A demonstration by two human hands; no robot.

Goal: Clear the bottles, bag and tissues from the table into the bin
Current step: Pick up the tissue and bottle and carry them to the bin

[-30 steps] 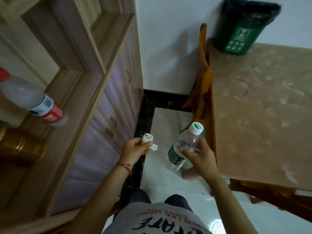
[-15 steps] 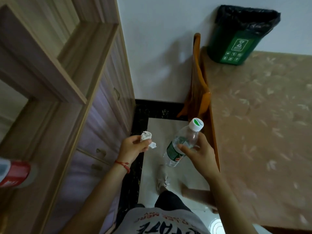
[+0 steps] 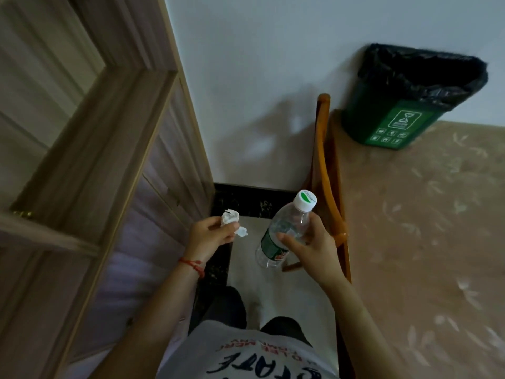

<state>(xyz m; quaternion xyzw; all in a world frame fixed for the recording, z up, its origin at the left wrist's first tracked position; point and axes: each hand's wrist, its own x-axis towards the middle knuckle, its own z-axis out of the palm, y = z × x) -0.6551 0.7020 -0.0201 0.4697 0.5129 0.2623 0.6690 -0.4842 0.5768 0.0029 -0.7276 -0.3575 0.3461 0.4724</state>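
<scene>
Bare arms, no sleeves visible. Thin red string bracelet (image 3: 192, 263) on left wrist; white printed T-shirt (image 3: 246, 356), dark trousers (image 3: 226, 305), prob. shorts.

Head camera looks steeply down, close over both forearms.

Wooden cabinet (image 3: 90, 170), wooden chair (image 3: 326, 170) against white wall (image 3: 259, 77).

Tissue (image 3: 230, 218): lower part covered by the left hand (image 3: 210, 236). Bottle (image 3: 284, 231): middle hidden behind the right hand (image 3: 308, 246); label print too small to be read. Bin (image 3: 393, 124): inside not visible. Table (image 3: 426, 242): cut off at the right edge. Shirt (image 3: 246, 359): lettering cut off at the bottom edge.
</scene>
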